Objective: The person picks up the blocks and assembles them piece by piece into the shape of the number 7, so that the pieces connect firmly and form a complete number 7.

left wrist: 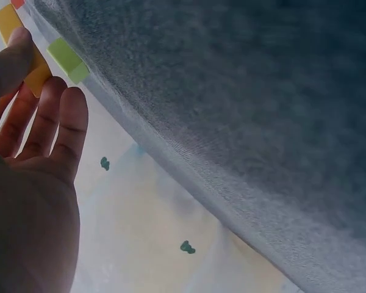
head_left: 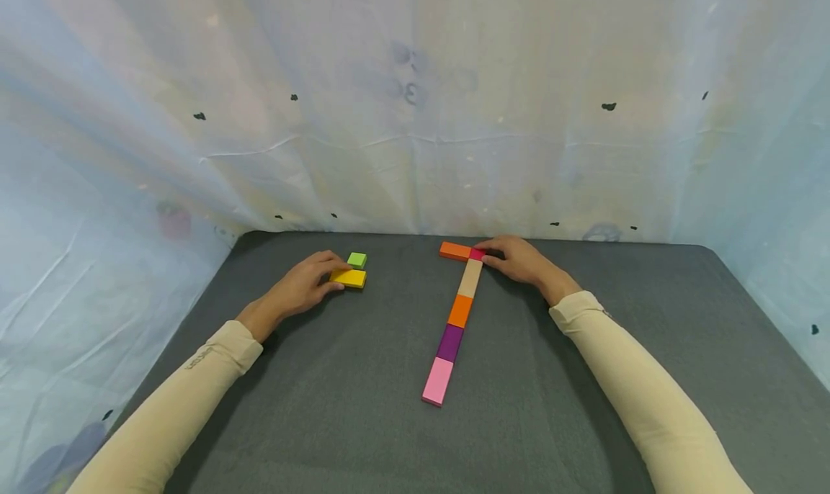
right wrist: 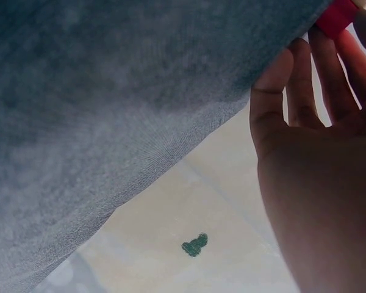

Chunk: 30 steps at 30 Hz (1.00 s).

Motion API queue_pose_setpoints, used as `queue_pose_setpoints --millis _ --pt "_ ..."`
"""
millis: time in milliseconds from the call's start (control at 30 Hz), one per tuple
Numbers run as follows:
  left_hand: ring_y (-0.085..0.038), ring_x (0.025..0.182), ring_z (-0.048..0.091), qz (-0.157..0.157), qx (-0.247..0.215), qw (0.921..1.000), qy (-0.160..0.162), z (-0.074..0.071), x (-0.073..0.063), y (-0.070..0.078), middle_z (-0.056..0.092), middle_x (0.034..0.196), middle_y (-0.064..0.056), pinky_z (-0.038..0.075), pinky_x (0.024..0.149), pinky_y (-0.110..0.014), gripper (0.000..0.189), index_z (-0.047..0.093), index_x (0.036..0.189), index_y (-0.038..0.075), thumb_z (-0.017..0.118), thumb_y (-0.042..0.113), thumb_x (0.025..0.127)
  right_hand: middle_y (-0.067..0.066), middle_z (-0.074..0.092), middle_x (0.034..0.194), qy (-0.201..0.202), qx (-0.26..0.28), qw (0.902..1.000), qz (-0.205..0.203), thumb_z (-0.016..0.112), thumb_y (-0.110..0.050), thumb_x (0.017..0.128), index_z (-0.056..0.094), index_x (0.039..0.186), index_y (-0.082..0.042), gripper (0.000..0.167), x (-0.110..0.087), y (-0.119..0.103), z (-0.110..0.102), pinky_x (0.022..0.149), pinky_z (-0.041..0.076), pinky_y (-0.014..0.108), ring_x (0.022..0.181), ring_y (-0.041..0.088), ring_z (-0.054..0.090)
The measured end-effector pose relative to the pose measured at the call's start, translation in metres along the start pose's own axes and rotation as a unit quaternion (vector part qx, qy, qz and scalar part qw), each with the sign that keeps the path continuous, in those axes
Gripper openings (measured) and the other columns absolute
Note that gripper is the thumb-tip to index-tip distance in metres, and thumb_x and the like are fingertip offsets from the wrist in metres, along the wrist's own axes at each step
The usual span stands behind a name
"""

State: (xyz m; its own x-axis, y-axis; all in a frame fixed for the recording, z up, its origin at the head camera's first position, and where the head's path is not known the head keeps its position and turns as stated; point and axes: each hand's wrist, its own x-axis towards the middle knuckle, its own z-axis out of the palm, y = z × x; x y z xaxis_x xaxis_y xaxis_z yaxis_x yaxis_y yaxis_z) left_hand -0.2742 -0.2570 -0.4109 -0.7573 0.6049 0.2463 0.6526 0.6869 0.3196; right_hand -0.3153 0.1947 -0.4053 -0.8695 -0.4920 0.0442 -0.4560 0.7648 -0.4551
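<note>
At the left, my left hand (head_left: 300, 285) pinches a yellow block (head_left: 351, 279) between thumb and fingers, low over the dark cloth. A light green block (head_left: 357, 260) lies just behind it and shows beside the fingers in the left wrist view. My right hand (head_left: 521, 261) grips a crimson block (head_left: 477, 254) at the far end of a row; its fingertips partly cover the block. Left of the crimson block lies an orange block (head_left: 455, 250), set crosswise. Toward me the row runs on through a beige block (head_left: 470, 278), another orange block (head_left: 460, 311), a purple block (head_left: 450, 343) and a pink block (head_left: 437, 382).
A dark grey cloth (head_left: 324, 407) covers the table. Behind its far edge hangs a pale patterned curtain (head_left: 415, 177) with small dark marks, and it also encloses the left and right sides. Both forearms wear beige sleeves (head_left: 638, 379).
</note>
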Motion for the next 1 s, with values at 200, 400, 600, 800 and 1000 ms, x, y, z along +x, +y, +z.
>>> queue_pose_setpoints --millis 200,400,600,800,1000 --pt "-0.024 0.109 0.060 0.009 -0.004 1.0000 0.003 0.000 0.007 0.002 0.061 0.120 -0.008 0.051 0.093 -0.046 0.037 0.065 0.129 0.010 0.071 0.017 0.093 0.016 0.058 0.142 0.002 -0.003 1.0000 -0.002 0.055 -0.024 0.103 0.057 0.141 -0.011 0.040 -0.001 0.000 0.000 0.112 0.037 0.057 0.132 0.037 0.052" --pt "-0.025 0.109 0.060 0.012 -0.010 0.9998 0.014 0.001 0.012 0.002 0.061 0.120 -0.009 0.051 0.094 -0.046 0.036 0.066 0.127 0.008 0.071 0.016 0.092 0.016 0.057 0.143 0.002 -0.001 1.0000 -0.006 0.054 -0.023 0.103 0.057 0.142 -0.011 0.041 -0.002 0.000 -0.001 0.113 0.036 0.057 0.133 0.037 0.051" --pt "-0.025 0.109 0.061 0.009 -0.017 0.9995 0.024 0.000 0.016 0.002 0.062 0.121 -0.010 0.052 0.093 -0.046 0.035 0.066 0.125 0.008 0.072 0.016 0.092 0.015 0.057 0.143 -0.003 0.002 1.0000 0.003 0.054 -0.025 0.103 0.057 0.142 -0.013 0.041 -0.002 -0.001 -0.001 0.113 0.036 0.056 0.134 0.036 0.050" --pt "-0.026 0.110 0.061 0.005 -0.024 0.9994 0.025 0.000 0.018 0.001 0.062 0.123 -0.009 0.052 0.092 -0.046 0.036 0.066 0.127 0.009 0.071 0.017 0.092 0.015 0.057 0.143 -0.002 0.009 1.0000 0.003 0.055 -0.026 0.103 0.057 0.141 -0.012 0.041 -0.004 -0.002 -0.002 0.113 0.036 0.056 0.134 0.037 0.051" --pt "-0.026 0.107 0.061 -0.003 -0.040 0.9987 0.031 -0.003 0.019 0.001 0.062 0.123 -0.010 0.052 0.089 -0.046 0.036 0.065 0.128 0.008 0.070 0.015 0.093 0.015 0.058 0.142 -0.002 0.017 0.9999 -0.002 0.055 -0.024 0.103 0.058 0.140 -0.011 0.040 -0.006 -0.002 -0.003 0.112 0.037 0.056 0.132 0.036 0.052"
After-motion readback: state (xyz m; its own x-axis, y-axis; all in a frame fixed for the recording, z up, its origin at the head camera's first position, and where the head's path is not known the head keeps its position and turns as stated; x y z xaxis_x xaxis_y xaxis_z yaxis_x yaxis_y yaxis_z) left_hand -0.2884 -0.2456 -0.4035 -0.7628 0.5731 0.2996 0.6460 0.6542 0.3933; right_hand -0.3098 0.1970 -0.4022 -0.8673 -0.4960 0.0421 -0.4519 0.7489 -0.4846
